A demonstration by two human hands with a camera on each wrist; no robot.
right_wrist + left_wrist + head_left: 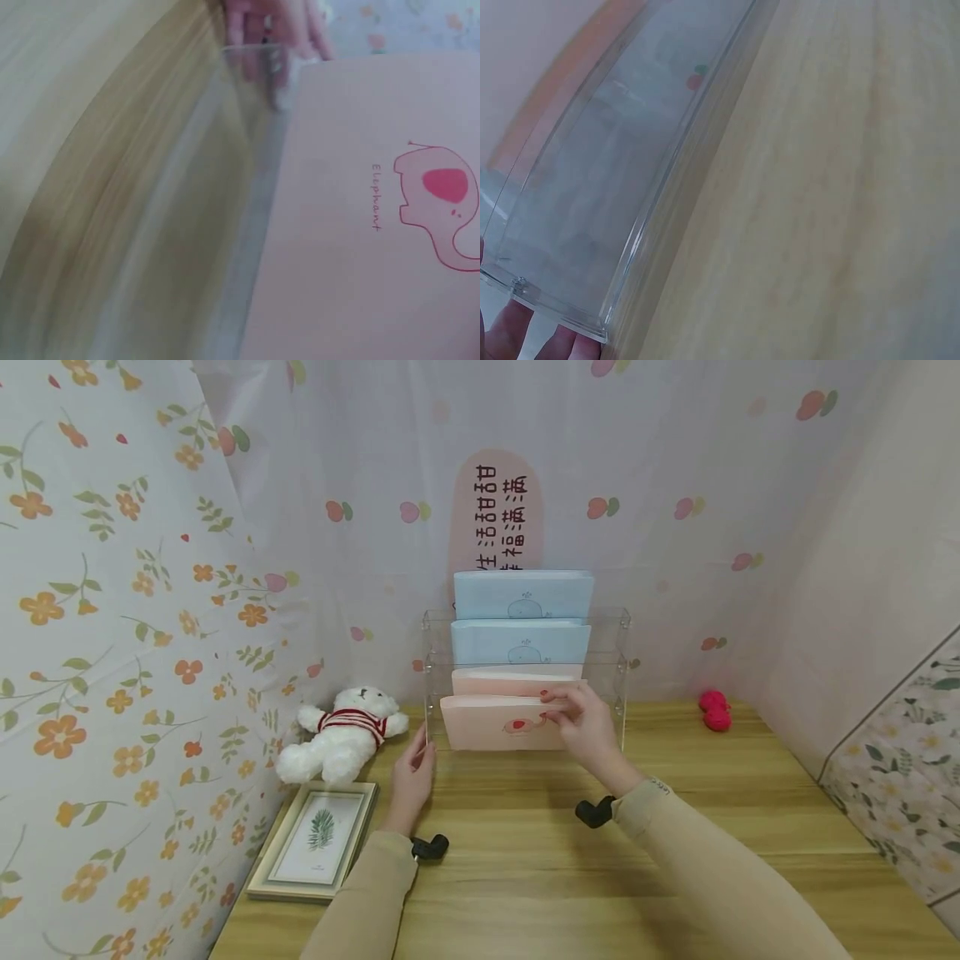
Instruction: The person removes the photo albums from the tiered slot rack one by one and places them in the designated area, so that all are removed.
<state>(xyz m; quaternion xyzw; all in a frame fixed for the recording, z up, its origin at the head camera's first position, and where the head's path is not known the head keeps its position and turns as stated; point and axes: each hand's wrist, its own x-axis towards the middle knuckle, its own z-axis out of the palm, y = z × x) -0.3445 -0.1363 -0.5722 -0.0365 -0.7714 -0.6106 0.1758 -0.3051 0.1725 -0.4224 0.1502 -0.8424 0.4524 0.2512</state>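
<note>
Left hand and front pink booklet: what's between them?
In the head view, the clear rack side stands between the left hand and the front pink booklet.

Homelike setting: floral curtain (127,660) and teddy bear (345,733)

A white plush bear (352,727) in a red-striped top lies left of the left grip (412,781) and slightly beyond it. A framed leaf print (322,833) lies left of that grip, nearer the wearer, on the wooden counter (697,860). Well right of the right grip (588,727) sits a bright pink lump (716,711). Beyond both hangs a fruit-printed curtain (337,452).
</note>
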